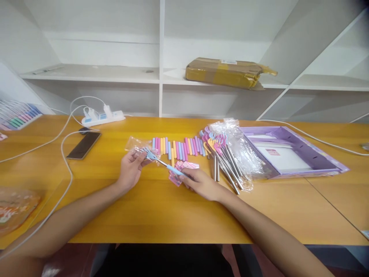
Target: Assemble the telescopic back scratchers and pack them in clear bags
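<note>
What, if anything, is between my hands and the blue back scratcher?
Nothing visible for the right hand, which holds the back scratcher by its blue handle. At the other end, the left hand pinches clear plastic near the blue claw; whether that plastic lies between hand and claw, I can't tell.

Behind the worktop (161,215), a white shelving unit (98,23) across the full width of the view, with plain, pale back panels. Near the centre, a thin upright divider (161,42); farther right, a broad side panel (288,42) at a slant. Below, a long shelf board (112,72) over a lower row of shadowed bays (196,102). Warm yellow-orange wood grain on the worktop, with a thin dark seam (331,204) toward the right. Under its front edge, dark legs (246,259) and reddish-brown floor (76,256). Soft, even light.
</note>
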Tool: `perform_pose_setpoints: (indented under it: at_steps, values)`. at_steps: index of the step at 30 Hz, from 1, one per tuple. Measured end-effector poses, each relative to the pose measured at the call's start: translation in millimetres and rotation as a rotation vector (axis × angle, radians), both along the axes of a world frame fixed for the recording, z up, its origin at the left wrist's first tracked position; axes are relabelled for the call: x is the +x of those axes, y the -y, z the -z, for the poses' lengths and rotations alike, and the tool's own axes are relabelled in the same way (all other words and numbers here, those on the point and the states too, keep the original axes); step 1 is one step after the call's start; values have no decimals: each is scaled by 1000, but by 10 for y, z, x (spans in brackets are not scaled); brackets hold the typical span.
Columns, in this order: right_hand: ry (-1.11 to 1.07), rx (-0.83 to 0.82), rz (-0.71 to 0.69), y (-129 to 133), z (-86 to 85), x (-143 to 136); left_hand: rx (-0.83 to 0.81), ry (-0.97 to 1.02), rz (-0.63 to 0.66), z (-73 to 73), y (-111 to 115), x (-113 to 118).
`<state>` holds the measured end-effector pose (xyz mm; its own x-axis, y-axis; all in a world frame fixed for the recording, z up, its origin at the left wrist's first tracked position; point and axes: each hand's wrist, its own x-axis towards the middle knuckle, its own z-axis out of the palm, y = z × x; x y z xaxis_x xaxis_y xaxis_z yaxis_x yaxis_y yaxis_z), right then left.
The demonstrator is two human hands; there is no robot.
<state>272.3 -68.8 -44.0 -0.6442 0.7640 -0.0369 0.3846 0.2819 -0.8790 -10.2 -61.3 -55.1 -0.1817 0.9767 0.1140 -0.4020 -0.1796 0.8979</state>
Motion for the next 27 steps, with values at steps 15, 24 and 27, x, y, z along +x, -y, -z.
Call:
perform_pose_setpoints:
  at_steps: [15, 24, 27]
  values:
    - [-113, -10, -37, 46, 69, -59, -108, -120, 266, 193, 246, 188]
    - [-467, -193, 79, -22, 150, -80, -108, 79, 93, 161, 95, 101]
    - [-476, -173, 108, -28, 175, -105, -119, 68, 141, 161, 149, 134]
